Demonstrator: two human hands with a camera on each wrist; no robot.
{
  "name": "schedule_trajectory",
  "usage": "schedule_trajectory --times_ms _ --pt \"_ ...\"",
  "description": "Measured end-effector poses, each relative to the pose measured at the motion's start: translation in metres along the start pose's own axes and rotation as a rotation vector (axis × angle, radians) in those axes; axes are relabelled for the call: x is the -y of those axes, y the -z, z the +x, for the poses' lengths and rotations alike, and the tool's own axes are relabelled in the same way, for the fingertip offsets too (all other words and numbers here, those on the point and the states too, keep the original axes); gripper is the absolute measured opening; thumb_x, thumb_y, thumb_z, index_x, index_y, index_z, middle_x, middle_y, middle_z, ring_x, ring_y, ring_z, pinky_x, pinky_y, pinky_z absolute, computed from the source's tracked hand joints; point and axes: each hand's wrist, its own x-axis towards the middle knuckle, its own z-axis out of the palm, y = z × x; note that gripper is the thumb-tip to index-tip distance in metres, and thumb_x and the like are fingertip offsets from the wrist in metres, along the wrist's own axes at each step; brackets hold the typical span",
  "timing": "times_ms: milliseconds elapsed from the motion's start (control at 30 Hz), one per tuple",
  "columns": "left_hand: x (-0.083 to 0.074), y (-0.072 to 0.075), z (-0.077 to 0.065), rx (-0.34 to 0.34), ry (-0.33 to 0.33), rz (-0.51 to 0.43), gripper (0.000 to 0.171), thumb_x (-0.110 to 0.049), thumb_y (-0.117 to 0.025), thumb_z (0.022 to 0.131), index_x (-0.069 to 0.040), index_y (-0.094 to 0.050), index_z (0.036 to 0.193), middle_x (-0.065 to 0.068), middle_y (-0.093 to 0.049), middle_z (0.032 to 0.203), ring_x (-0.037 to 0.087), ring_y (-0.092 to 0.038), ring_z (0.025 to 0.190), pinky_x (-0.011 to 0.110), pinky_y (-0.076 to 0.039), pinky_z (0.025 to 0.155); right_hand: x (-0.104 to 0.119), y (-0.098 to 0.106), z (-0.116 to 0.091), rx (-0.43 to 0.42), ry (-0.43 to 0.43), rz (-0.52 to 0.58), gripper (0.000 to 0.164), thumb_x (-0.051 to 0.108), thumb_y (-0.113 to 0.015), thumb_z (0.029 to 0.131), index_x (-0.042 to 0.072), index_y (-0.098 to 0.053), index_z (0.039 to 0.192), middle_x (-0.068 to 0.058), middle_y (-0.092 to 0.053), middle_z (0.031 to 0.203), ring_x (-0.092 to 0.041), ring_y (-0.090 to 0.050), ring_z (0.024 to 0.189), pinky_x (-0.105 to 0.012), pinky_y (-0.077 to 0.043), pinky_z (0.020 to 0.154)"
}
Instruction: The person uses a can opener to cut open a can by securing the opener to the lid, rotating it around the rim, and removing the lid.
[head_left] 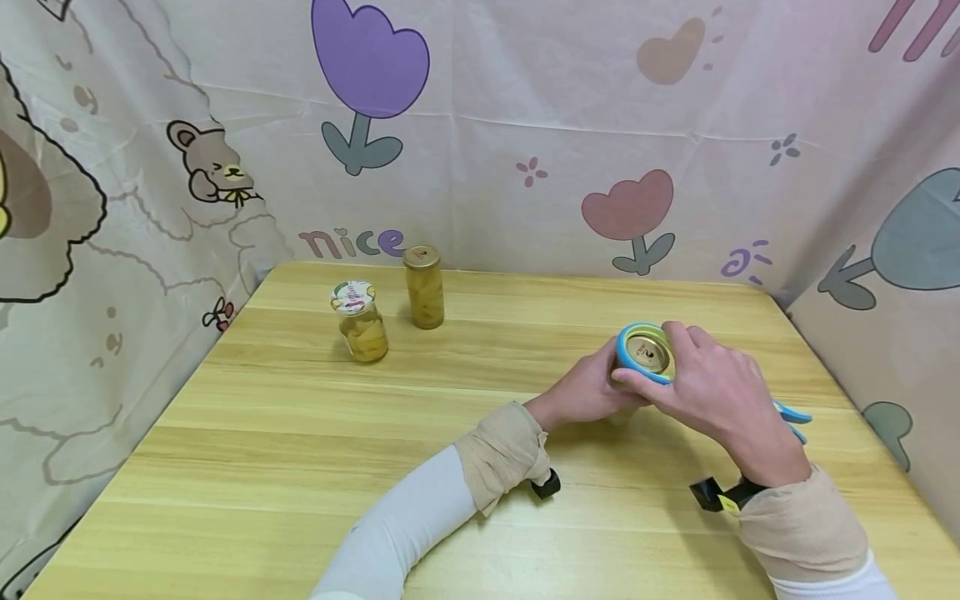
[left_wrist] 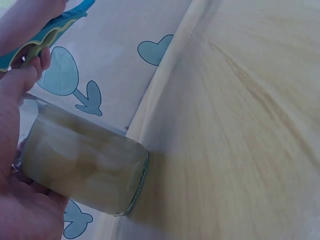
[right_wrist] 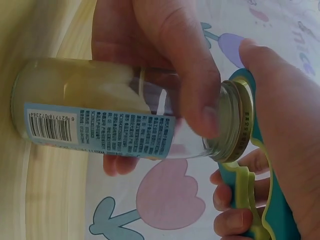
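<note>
My left hand [head_left: 592, 385] grips a glass jar [right_wrist: 100, 107] of pale fruit pieces round its upper body, thumb near the neck. The jar stands upright at the right of the table, with a blue barcode label [right_wrist: 95, 131] on its side. Round its gold lid [head_left: 648, 353] sits a blue and yellow-green jar opener [head_left: 625, 354]. My right hand [head_left: 712, 387] holds this opener, fingers curled about its handles [right_wrist: 245, 195] in the right wrist view. The handle ends [head_left: 793, 413] stick out past the right hand.
Two more jars of yellow fruit stand at the back left of the wooden table [head_left: 300, 467]: a short one with a white patterned lid [head_left: 363, 329] and a taller gold-lidded one [head_left: 425, 292]. A printed cloth [head_left: 495, 92] hangs behind and along the sides.
</note>
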Motion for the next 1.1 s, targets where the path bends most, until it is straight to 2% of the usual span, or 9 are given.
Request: schedule_trajectory --times_ms 200,467,900,1100 --pt "0.0005 0.0012 -0.0002 0.004 -0.015 0.025 0.075 -0.020 -0.081 0.090 -0.018 -0.038 0.152 0.005 -0.061 0.140 0.002 -0.057 0.120 0.018 -0.046 0.105 0.0027 -0.0013 0.0010 -0.014 0.010 -0.019 0.078 0.077 -0.073 0.076 0.007 -0.055 0.103 -0.010 -0.059 0.077 -0.021 -0.046 0.049 -0.032 -0.034 0.042" --pt "0.0007 0.0016 -0.0005 0.013 -0.014 0.042 0.073 -0.019 -0.079 0.090 -0.014 -0.039 0.150 0.006 -0.061 0.140 0.002 -0.056 0.119 0.015 -0.046 0.104 0.0022 -0.0027 0.0018 0.021 -0.004 -0.010 0.077 0.078 -0.072 0.077 0.007 -0.057 0.103 -0.011 -0.061 0.080 -0.025 -0.052 0.053 -0.034 -0.037 0.044" --pt "0.0044 0.0002 0.0012 0.040 -0.014 -0.031 0.072 -0.019 -0.078 0.092 -0.015 -0.037 0.151 0.006 -0.059 0.142 0.001 -0.056 0.121 0.016 -0.045 0.106 0.0012 0.0009 0.0013 0.036 0.014 -0.026 0.077 0.079 -0.070 0.078 0.007 -0.058 0.103 -0.009 -0.059 0.077 -0.022 -0.049 0.051 -0.032 -0.035 0.043" --pt "0.0053 -0.0026 0.0030 0.066 -0.043 -0.133 0.070 -0.009 -0.076 0.093 -0.013 -0.037 0.151 0.009 -0.057 0.145 0.004 -0.055 0.126 0.018 -0.045 0.110 0.0000 -0.0003 0.0005 -0.002 0.068 -0.048 0.073 0.076 -0.073 0.077 0.009 -0.055 0.099 -0.006 -0.055 0.071 -0.020 -0.045 0.048 -0.030 -0.031 0.042"
